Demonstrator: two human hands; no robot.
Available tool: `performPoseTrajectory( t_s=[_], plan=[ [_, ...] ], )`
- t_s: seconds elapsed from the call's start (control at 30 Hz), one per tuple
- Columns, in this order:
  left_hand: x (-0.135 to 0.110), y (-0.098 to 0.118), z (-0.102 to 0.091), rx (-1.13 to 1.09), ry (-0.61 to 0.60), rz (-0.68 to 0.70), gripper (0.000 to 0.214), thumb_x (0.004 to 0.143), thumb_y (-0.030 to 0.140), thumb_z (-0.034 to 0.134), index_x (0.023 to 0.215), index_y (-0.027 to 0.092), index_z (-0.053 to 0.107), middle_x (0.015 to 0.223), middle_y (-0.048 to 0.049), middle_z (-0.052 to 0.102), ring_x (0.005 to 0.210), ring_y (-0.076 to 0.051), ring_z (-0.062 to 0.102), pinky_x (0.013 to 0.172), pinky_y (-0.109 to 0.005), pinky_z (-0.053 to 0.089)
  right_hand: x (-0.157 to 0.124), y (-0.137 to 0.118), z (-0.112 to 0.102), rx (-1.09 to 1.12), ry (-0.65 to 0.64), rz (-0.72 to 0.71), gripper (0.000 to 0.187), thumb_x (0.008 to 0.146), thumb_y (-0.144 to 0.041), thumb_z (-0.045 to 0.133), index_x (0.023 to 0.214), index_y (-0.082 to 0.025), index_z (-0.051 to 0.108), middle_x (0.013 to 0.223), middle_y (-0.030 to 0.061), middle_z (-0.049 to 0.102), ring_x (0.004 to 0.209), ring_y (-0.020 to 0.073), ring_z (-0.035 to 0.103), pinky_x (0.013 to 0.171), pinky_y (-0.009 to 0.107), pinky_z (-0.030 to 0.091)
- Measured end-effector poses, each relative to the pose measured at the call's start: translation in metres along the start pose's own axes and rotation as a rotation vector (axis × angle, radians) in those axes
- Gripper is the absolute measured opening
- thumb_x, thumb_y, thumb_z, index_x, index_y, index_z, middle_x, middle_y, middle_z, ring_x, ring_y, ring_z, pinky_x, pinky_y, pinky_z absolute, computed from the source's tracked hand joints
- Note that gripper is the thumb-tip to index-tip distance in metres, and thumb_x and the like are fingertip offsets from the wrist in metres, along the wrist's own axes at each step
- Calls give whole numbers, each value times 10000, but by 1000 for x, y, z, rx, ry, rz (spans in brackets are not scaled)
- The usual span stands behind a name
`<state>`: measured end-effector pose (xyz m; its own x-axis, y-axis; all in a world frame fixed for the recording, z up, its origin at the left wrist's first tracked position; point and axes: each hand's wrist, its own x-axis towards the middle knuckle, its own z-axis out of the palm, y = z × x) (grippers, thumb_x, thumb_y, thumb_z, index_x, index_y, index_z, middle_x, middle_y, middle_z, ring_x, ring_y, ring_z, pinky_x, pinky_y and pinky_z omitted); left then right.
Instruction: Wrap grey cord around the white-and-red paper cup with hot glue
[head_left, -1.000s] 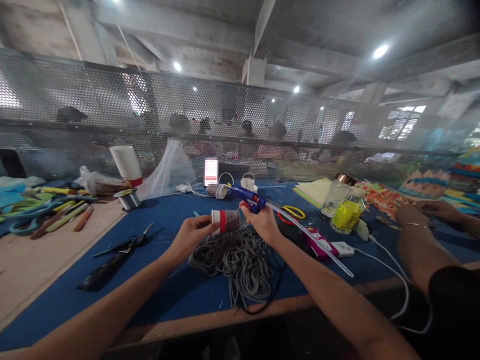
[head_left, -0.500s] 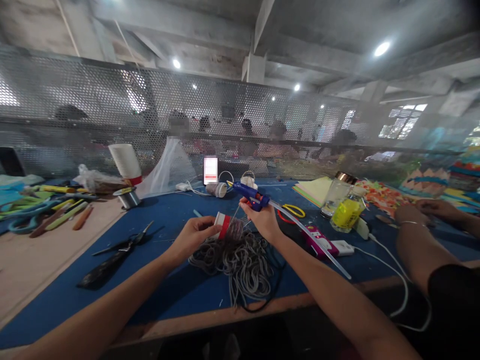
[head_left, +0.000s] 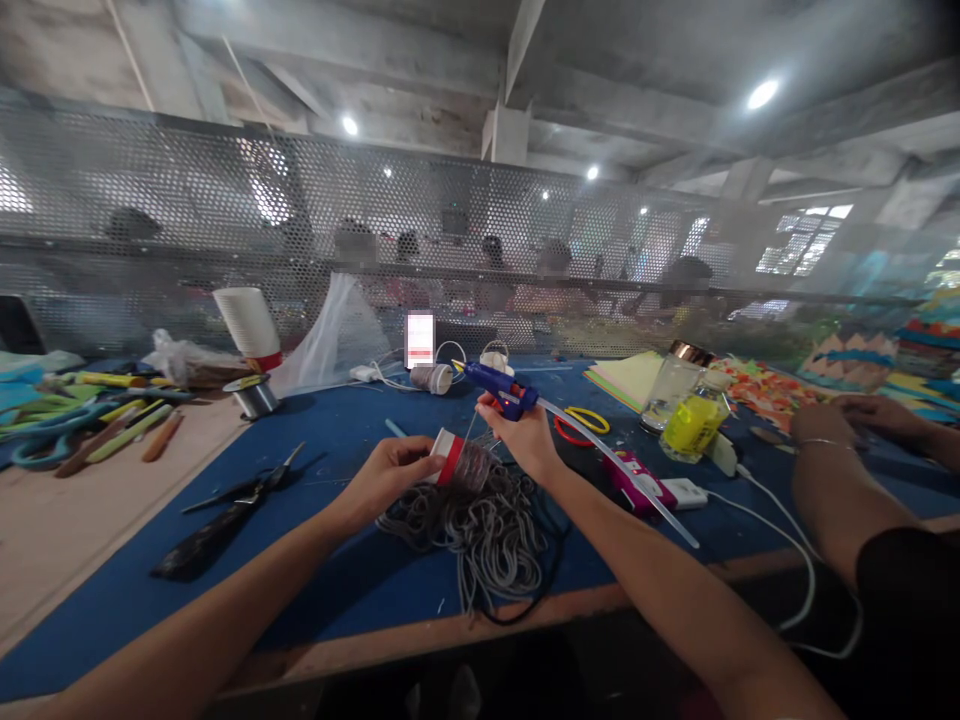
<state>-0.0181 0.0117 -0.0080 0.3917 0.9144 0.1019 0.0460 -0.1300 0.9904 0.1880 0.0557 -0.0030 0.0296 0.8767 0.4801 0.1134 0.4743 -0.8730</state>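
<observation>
**Paper cup [head_left: 443, 447] held below a glue gun [head_left: 493, 382]**

In the head view, clock directions are taken from the paper cup. The cup is held tilted over a heap of grey cord [head_left: 495, 545] at five o'clock. It is gripped from nine o'clock by the left hand [head_left: 394, 475], its white end pinched between thumb and fingers. The glue gun is held at one o'clock by the right hand [head_left: 529, 440], whose fingers are curled round it; a strand [head_left: 471, 427] leading to the cup also seems pinched there, though the fingertips are partly hidden.

The windings [head_left: 472, 470] could be loosened if the strand were slackened, and the cup could be dented by too hard a squeeze. Skin could be burned if the nozzle [head_left: 458, 367], aimed toward ten o'clock, were swung down. A small wrapped cup [head_left: 433, 378] near twelve o'clock could be knocked by it.
</observation>
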Motion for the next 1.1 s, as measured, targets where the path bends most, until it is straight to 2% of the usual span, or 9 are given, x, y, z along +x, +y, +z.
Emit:
performPoseTrajectory(
  t_s=[0.4,0.67,1.1],
  plan=[
    [-1,1,-1,-27,-29,36,247,804,365,692,868,127,712,775,-32,686,697,-151,596,660,-243,456,3,11,0,-27,-6,-21,237,760,-372,668,890,-179,709,695,0,657,524,111,532,530,241,485],
    [-4,2,-2,-30,-47,56,238,812,347,684,903,131,724,784,-37,689,699,-149,594,645,-239,462,1,6,0,-30,-14,6,234,757,-364,670,885,-170,700,701,3,662,527,107,535,524,230,476],
    [-3,0,-6,5,-40,120,237,811,337,677,910,130,735,838,-65,703,742,-184,612,710,-286,480,0,6,-1,-71,-28,-27,241,768,-374,659,887,-169,705,788,29,705,616,146,606,586,252,494]
  ],
)
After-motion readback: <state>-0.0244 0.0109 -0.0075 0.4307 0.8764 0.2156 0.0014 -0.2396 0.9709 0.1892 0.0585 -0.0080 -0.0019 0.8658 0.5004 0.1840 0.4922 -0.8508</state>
